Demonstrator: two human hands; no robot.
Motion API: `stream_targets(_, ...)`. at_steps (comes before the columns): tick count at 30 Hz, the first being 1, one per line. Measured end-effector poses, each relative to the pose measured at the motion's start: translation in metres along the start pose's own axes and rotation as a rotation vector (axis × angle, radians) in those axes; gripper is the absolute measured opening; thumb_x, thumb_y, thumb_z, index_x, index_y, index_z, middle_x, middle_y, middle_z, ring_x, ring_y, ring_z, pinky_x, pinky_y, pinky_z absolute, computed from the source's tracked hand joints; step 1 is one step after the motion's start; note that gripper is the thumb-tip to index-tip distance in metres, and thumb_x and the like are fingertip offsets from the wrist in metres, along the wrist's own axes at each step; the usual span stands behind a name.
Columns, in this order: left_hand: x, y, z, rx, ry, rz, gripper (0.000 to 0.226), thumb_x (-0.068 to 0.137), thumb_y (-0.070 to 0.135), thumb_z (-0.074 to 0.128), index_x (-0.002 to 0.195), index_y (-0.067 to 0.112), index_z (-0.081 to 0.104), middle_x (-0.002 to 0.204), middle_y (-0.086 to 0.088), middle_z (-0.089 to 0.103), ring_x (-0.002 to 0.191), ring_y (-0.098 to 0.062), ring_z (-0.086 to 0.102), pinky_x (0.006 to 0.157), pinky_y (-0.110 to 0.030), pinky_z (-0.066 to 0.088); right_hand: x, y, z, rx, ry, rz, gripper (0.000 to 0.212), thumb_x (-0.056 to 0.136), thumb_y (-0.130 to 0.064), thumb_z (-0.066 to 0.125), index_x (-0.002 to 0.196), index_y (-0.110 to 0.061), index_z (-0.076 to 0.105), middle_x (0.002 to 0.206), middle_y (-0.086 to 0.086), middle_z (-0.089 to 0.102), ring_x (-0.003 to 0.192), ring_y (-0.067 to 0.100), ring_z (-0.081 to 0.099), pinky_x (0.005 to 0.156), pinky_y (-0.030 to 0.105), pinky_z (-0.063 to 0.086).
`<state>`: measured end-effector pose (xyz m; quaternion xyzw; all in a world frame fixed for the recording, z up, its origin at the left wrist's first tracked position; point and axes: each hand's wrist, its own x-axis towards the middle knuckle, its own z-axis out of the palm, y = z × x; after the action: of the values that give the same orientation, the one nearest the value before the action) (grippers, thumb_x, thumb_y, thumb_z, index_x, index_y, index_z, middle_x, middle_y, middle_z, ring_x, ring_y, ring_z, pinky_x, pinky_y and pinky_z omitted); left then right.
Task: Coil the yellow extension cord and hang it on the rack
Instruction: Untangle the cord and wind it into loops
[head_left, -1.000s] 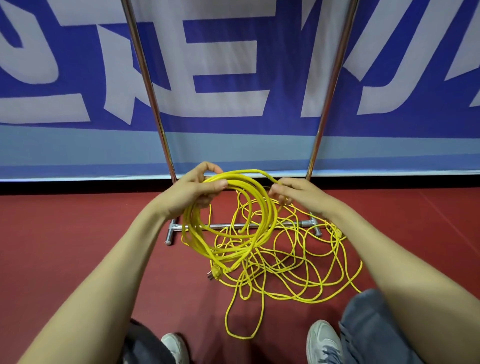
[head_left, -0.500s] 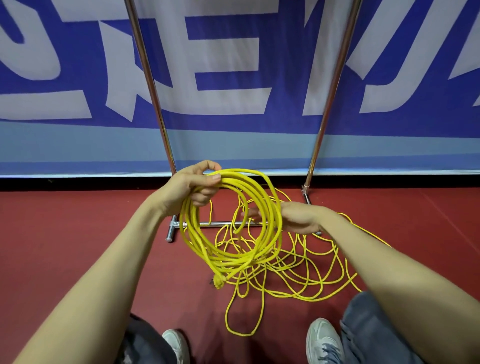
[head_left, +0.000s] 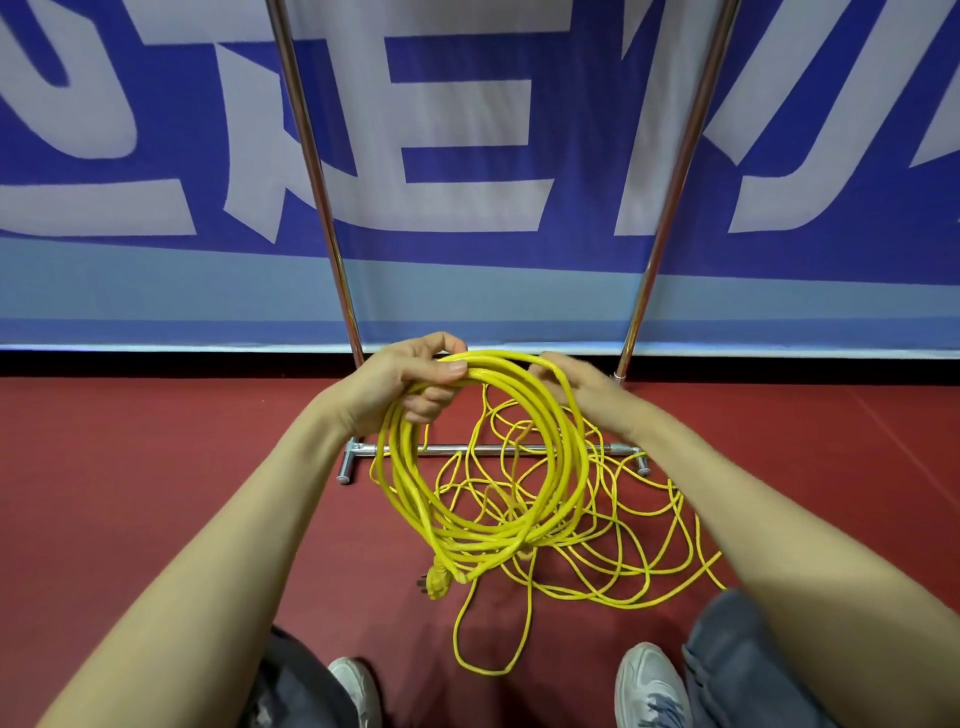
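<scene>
A blue and white banner stands behind the rack, and a red floor lies under it. The rack has two shiny poles and a low bar between its feet. The yellow cord is in front of the rack. One part of it is wound in a round coil and held in the air in front of the low bar. The other part lies in loose loops on the floor, around and in front of the right foot of the rack. The left grip, a bare hand, is closed around the top of the coil. The right grip holds the cord at the coil's upper right side, fingers curled over it. The plug hangs below the coil, farther from the rack.
</scene>
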<state>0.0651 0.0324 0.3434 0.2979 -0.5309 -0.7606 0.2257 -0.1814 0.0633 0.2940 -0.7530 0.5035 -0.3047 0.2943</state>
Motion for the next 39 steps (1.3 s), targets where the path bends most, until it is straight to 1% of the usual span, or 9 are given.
stream_targets(5,0.003,-0.003,0.005,0.035,0.067,-0.003,0.018,0.079,0.010,0.055,0.087,0.015,0.039,0.053,0.004,0.032,0.037,-0.002,0.024,0.035,-0.012,0.017,-0.002,0.016,-0.028,-0.393,0.021,0.046,0.024,0.081,-0.002,0.053,0.092,-0.023,0.055,0.081,-0.008,0.051,0.076,0.014,0.047,0.071,0.034,0.041)
stream_targets(9,0.006,-0.004,0.005,0.047,0.104,0.014,0.026,0.083,0.004,0.063,0.087,0.016,0.040,0.053,0.004,0.033,0.039,-0.002,0.023,0.038,-0.014,0.015,-0.006,0.030,-0.034,-0.496,-0.012,0.281,0.015,0.092,-0.023,0.048,0.102,-0.031,0.056,0.085,-0.008,0.064,0.081,0.018,0.057,0.074,0.034,0.044)
stream_targets(12,0.008,-0.009,-0.001,0.004,0.188,0.051,0.022,0.083,0.009,0.062,0.085,0.017,0.041,0.053,0.005,0.031,0.040,-0.002,0.023,0.036,-0.013,0.017,-0.013,0.046,-0.033,-0.430,-0.056,0.408,0.014,0.092,-0.031,0.055,0.079,-0.026,0.055,0.069,-0.005,0.060,0.074,0.022,0.058,0.068,0.033,0.043)
stream_targets(17,0.009,-0.012,-0.014,-0.005,0.365,0.103,0.016,0.093,0.010,0.054,0.085,0.018,0.042,0.051,0.006,0.037,0.039,-0.004,0.023,0.037,-0.015,0.022,-0.013,0.048,-0.047,-0.088,0.257,0.503,0.032,0.084,-0.037,0.068,0.073,-0.009,0.057,0.066,0.006,0.060,0.063,0.019,0.054,0.060,0.028,0.038)
stream_targets(20,0.012,-0.015,-0.019,-0.008,0.480,0.169,0.018,0.095,0.012,0.055,0.087,0.017,0.041,0.052,0.004,0.042,0.039,-0.004,0.025,0.039,-0.016,0.021,-0.010,0.042,-0.045,-0.118,0.137,0.570,0.039,0.086,-0.043,0.063,0.064,-0.012,0.055,0.062,0.002,0.055,0.061,0.015,0.050,0.060,0.028,0.035)
stream_targets(25,0.015,-0.012,-0.022,-0.078,0.604,0.331,0.018,0.096,0.014,0.055,0.088,0.017,0.040,0.052,0.007,0.045,0.038,-0.004,0.028,0.038,-0.016,0.026,-0.007,0.038,-0.029,0.145,0.017,0.610,0.022,0.089,-0.020,0.064,0.073,-0.012,0.051,0.060,0.004,0.059,0.055,0.015,0.057,0.052,0.022,0.042)
stream_targets(32,0.015,-0.008,-0.032,-0.201,0.647,0.510,0.023,0.101,0.015,0.048,0.081,0.015,0.036,0.052,0.008,0.042,0.037,-0.002,0.027,0.036,-0.015,0.027,-0.014,0.037,-0.031,0.090,-0.133,0.695,0.034,0.092,-0.040,0.058,0.069,-0.014,0.058,0.072,0.006,0.066,0.065,0.017,0.055,0.058,0.026,0.040)
stream_targets(35,0.016,-0.008,-0.036,-0.213,0.692,0.542,0.014,0.100,0.016,0.050,0.095,0.009,0.038,0.053,0.008,0.043,0.038,-0.003,0.028,0.037,-0.015,0.028,-0.014,0.041,-0.031,0.186,-0.052,0.688,0.021,0.090,-0.026,0.063,0.077,-0.012,0.053,0.068,0.004,0.059,0.060,0.015,0.056,0.060,0.027,0.047)
stream_targets(39,0.016,-0.009,-0.032,-0.186,0.799,0.555,0.022,0.099,0.017,0.053,0.104,0.007,0.034,0.055,0.006,0.047,0.038,-0.004,0.030,0.039,-0.016,0.029,-0.008,0.032,-0.029,0.351,0.149,0.708,0.037,0.091,-0.042,0.057,0.072,-0.010,0.055,0.069,0.004,0.058,0.061,0.016,0.060,0.057,0.024,0.049)
